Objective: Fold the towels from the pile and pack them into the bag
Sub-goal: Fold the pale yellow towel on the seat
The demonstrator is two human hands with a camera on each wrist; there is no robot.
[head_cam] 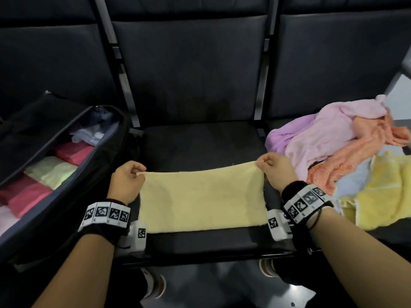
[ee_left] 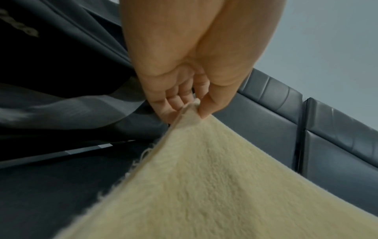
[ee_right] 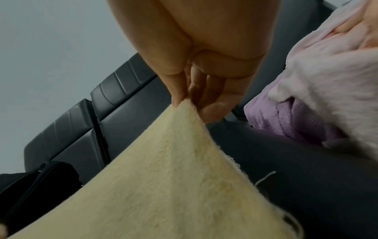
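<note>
The pale yellow towel (head_cam: 202, 201) is pinched at its far corners by the left hand (head_cam: 127, 182) and right hand (head_cam: 277, 168), probably so it's kept taut and flat on the seat (head_cam: 200, 141) for folding.

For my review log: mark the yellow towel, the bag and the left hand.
yellow towel (head_cam: 202, 203): head view, middle of the cloth.
bag (head_cam: 106, 156): head view, its dark side wall.
left hand (head_cam: 126, 182): head view, back of the hand.

- row of dark padded leatherette seats (head_cam: 200, 152) joined side by side, upright backrests (head_cam: 189, 63) behind
- thin dark metal frame bars (head_cam: 124, 70) between backrests
- glossy dark floor (head_cam: 222, 290) below seat edge, faint reflections
- plain pale grey wall (ee_left: 327, 40) above seat backs
- dim, even light
</note>
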